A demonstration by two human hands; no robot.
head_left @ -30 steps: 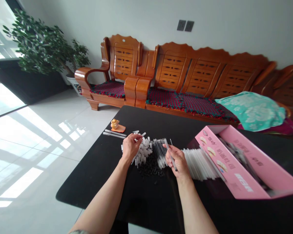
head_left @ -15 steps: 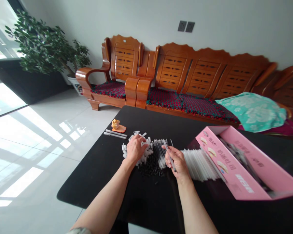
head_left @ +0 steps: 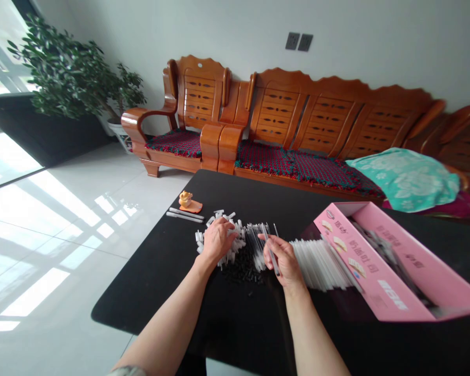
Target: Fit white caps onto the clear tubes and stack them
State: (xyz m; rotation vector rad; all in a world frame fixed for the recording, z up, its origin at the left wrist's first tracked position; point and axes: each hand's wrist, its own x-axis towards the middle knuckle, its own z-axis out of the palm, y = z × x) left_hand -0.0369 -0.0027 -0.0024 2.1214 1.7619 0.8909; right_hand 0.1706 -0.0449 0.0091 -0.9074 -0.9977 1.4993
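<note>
My right hand (head_left: 284, 259) is closed around a slim translucent pen (head_left: 273, 256), held tilted above the table. My left hand (head_left: 218, 241) rests in a pile of small white pen caps (head_left: 201, 237), fingers curled down among them; what they pinch is hidden. Between the hands lies a row of thin pen refills (head_left: 254, 235) with metal tips. A heap of small black plugs (head_left: 241, 269) is in front of the refills. Right of my right hand, many whitish pen barrels (head_left: 323, 266) lie side by side.
A pink box (head_left: 370, 271) with dark contents stands at the right of the black table (head_left: 160, 292). At the far left are two finished-looking pens (head_left: 186, 215) and a small orange figurine (head_left: 185, 199). A wooden sofa (head_left: 278, 104) stands behind.
The pen in my right hand has shifted slightly left, along with the fingers. My left hand stays in the cap pile.
</note>
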